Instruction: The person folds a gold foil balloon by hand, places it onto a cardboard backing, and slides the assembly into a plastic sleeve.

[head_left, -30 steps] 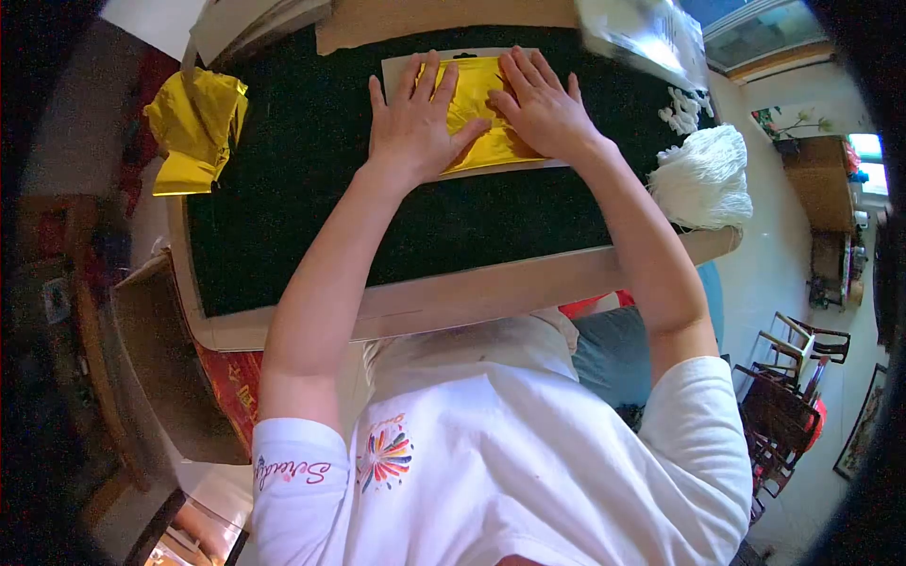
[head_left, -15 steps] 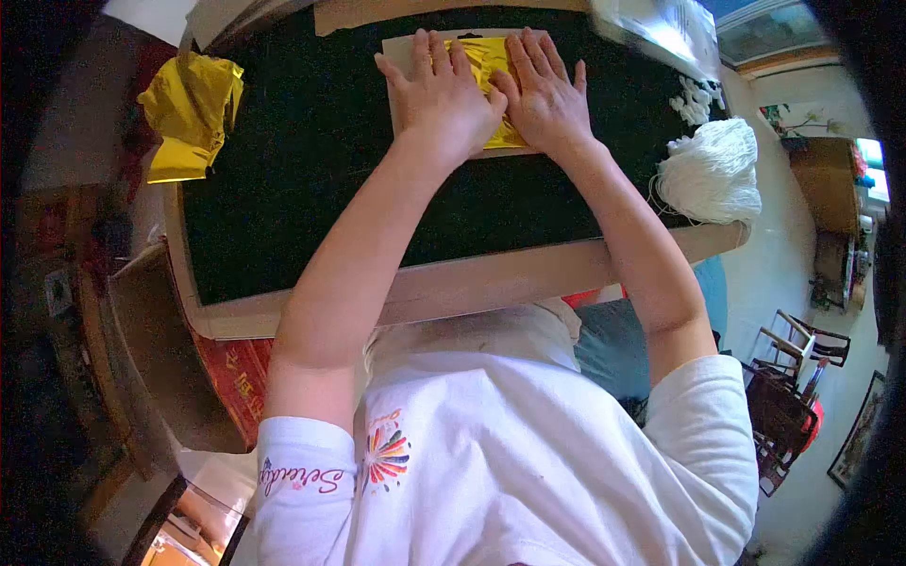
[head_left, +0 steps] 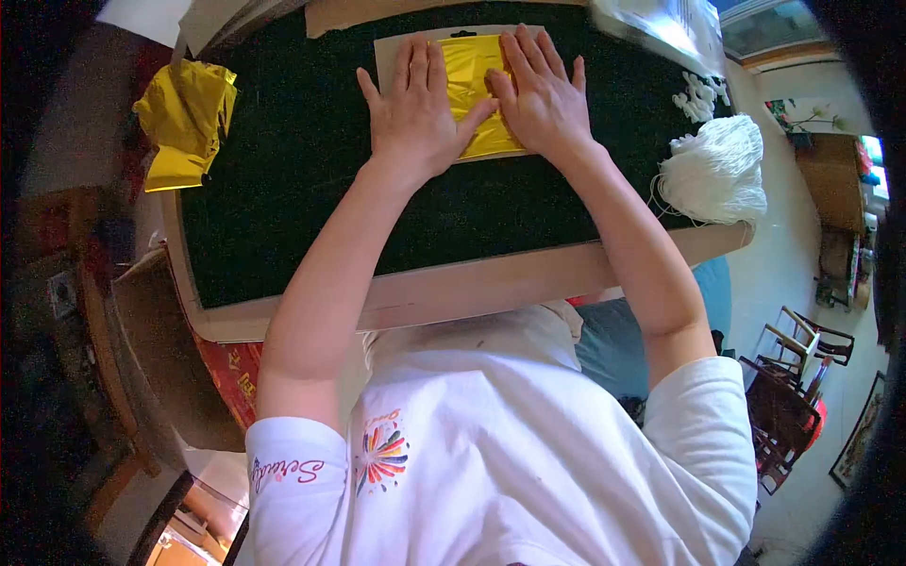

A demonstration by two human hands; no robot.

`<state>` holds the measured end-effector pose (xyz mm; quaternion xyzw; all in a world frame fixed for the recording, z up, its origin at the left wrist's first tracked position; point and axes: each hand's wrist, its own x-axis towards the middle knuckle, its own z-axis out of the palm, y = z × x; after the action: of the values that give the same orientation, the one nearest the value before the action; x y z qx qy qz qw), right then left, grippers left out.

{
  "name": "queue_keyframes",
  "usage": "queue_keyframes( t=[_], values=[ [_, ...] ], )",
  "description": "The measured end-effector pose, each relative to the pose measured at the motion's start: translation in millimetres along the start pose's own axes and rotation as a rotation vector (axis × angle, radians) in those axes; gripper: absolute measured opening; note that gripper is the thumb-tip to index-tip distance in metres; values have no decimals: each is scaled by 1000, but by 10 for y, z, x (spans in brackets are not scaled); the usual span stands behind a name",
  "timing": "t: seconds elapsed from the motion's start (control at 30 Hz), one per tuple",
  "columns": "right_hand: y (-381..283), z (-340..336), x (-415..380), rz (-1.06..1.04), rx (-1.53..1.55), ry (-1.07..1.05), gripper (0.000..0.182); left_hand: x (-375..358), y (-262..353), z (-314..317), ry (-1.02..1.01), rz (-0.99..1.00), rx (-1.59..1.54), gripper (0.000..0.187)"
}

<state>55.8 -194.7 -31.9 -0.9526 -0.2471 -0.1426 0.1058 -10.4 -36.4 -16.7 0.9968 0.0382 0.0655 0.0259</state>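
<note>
A gold foil packet (head_left: 469, 80) lies flat on a pale card (head_left: 386, 55) at the far middle of the dark green table surface (head_left: 472, 217). My left hand (head_left: 411, 108) rests with fingers spread over the card's left part and the packet's left edge, its thumb on the foil. Spread over the right side of the packet is my right hand (head_left: 543, 94), palm down, its thumb bent on the foil. Both palms hide parts of the card and packet. Neither hand grips anything.
Crumpled gold foil (head_left: 193, 113) hangs at the table's left edge. At the right lie a bundle of white string (head_left: 717, 170), small white pieces (head_left: 698, 97) and a clear plastic bag (head_left: 661, 33). A cardboard strip (head_left: 396, 11) lies along the far edge.
My left hand has slid to the left, uncovering more of the gold packet. My right hand has stayed nearly in place on the packet's right side.
</note>
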Motion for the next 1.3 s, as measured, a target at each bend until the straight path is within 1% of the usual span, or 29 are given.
queue_keyframes(
  t=[0.13,0.27,0.33,0.37,0.43,0.47,0.53,0.57,0.63,0.67,0.73,0.77,0.87,1.0,1.07,1.1,1.17,1.2,1.27,1.3],
  values=[
    [-9,-40,-1,-8,6,-26,59,-36,-9,-22,-34,-24,51,95],
    [-3,-27,4,-4,-25,-47,59,-71,-36,-9,2,-64,26,94],
    [-20,-61,20,3,-30,-61,59,-60,-159,-40,-18,-105,11,88],
    [-32,-62,16,25,-33,-82,59,-69,-249,-59,-15,-111,13,88],
    [-16,-48,11,17,-22,-82,59,-104,-423,-137,-110,-104,115,79],
    [-8,-45,15,12,-14,-80,59,-128,-492,-122,-109,-111,116,79],
    [-14,-60,21,12,-22,-94,60,-158,-593,-93,10,-114,90,64],
    [-22,-71,28,17,-33,-109,60,-170,-616,-73,14,-122,92,64],
    [-31,-98,36,17,-21,-125,60,-199,-600,-97,146,-110,-116,48],
    [-33,-112,39,24,-13,-143,61,-224,-583,-109,150,-117,-115,48],
    [-19,-96,34,16,-16,-138,61,-259,-528,-172,188,68,-115,34],
    [-14,-88,37,17,-19,-135,60,-267,-525,-111,227,93,-128,30],
    [-18,-94,35,2,14,-113,60,-262,-526,-87,218,86,-163,28],
    [-55,-166,40,9,-49,-172,59,-220,-487,-107,181,29,-258,34],
    [-51,-161,39,11,-23,-172,59,-158,-380,-110,344,90,-310,48],
    [-54,-171,38,8,-24,-169,59,-162,-321,-107,347,88,-309,48],
    [-59,-187,35,6,-12,-176,58,-224,-215,-99,170,114,-90,64],
    [-49,-185,43,6,-14,-175,58,-230,-215,-101,171,114,-91,64],
    [-19,-176,43,13,25,-187,56,-240,-224,-101,23,79,-33,72],
    [11,-179,39,16,26,-191,56,-245,-223,-91,19,80,-34,72]
  ],
)
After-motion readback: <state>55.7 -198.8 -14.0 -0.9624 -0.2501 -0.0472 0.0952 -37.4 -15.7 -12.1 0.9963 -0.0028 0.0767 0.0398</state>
